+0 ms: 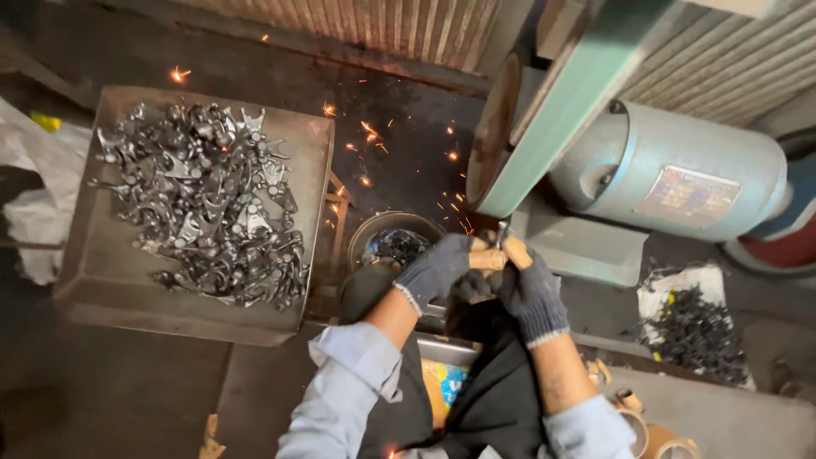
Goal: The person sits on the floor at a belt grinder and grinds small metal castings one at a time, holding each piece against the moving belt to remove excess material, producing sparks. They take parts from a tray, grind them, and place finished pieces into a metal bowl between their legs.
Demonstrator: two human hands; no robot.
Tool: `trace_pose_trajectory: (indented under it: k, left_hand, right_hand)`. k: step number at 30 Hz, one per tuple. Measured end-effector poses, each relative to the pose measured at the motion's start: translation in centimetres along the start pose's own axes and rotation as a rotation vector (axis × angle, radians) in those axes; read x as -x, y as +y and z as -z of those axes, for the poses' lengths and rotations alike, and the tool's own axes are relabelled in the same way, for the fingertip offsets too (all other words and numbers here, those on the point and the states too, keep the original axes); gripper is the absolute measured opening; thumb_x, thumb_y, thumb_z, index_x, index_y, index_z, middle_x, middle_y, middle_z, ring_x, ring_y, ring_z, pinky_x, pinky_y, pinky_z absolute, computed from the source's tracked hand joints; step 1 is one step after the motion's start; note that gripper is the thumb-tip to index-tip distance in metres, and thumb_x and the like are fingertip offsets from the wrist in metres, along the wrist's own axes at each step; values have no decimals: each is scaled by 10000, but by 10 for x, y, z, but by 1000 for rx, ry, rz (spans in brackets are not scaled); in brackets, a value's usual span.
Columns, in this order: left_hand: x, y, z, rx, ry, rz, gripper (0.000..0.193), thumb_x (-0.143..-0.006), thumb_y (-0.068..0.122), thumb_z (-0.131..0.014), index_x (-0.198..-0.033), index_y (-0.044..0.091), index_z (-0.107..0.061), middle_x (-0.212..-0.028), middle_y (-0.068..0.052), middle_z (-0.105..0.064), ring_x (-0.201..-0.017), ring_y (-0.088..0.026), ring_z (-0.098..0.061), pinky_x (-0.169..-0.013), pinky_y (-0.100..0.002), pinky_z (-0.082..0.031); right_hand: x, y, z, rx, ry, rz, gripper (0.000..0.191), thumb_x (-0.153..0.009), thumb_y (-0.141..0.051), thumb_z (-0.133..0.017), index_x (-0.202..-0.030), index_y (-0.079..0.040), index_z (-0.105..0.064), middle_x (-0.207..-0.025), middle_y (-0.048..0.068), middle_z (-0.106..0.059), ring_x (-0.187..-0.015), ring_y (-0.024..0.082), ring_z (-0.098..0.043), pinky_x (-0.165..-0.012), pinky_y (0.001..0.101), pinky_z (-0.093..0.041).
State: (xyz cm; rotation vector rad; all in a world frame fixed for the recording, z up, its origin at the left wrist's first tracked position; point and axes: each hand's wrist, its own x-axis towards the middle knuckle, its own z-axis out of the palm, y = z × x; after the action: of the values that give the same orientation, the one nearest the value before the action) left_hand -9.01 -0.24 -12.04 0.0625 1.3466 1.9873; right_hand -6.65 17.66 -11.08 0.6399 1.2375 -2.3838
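Both gloved hands, left hand (442, 265) and right hand (529, 293), grip a small metal part (501, 234) pressed against the grinding belt (568, 106). Sparks fly left of belt, toward tray (110, 280) of parts.

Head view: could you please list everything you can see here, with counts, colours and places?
tray: one, grey metal, left
metal parts: a heap, too many to count, dark grey, on the tray
bowl: one, metal, centre, dark parts inside
sanding belt: one, green, slanting above the hands
motor: one, grey-blue, right
sparks: many, orange, over the dark floor at centre
sheet: one, white, lower right, dark parts piled on it
tape rolls: about three, tan, bottom right
left hand: dark knit glove, grip on a small part at the belt
right hand: dark knit glove, grip on the same part
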Motion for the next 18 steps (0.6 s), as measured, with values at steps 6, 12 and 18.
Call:
trace_pose_trajectory:
  k: [6,12,18]
  left_hand:
    - [-8,13,-32,316,114,-200,350,-1016,356,-684,-993,9,-711,-858,-12,-699,-739,-85,-631,-658,-251,-488]
    - [3,29,-17,-270,215,-211,452,-956,463,-668,-1076,32,-726,-980,-113,-742,-829,-264,-691,-719,-412,-533]
    - [79,73,100,-1144,788,-236,421,-840,440,-680,-1129,135,-712,-983,-191,-737,-905,-386,-715,-778,-502,-559]
  right_hand:
    - [-52,11,32,-46,192,214,288,-1029,-351,-718,-1031,-89,-599,-917,61,-598,-697,183,-571,-561,332,-460]
    - [-40,18,13,26,127,323,315,-1014,-325,-677,-1196,-68,-657,-1078,63,-703,-950,200,-667,-806,330,-563]
    - [28,-5,-39,404,335,209,377,-1019,-354,-706,-1290,-92,-691,-1078,25,-697,-977,176,-614,-823,306,-478]
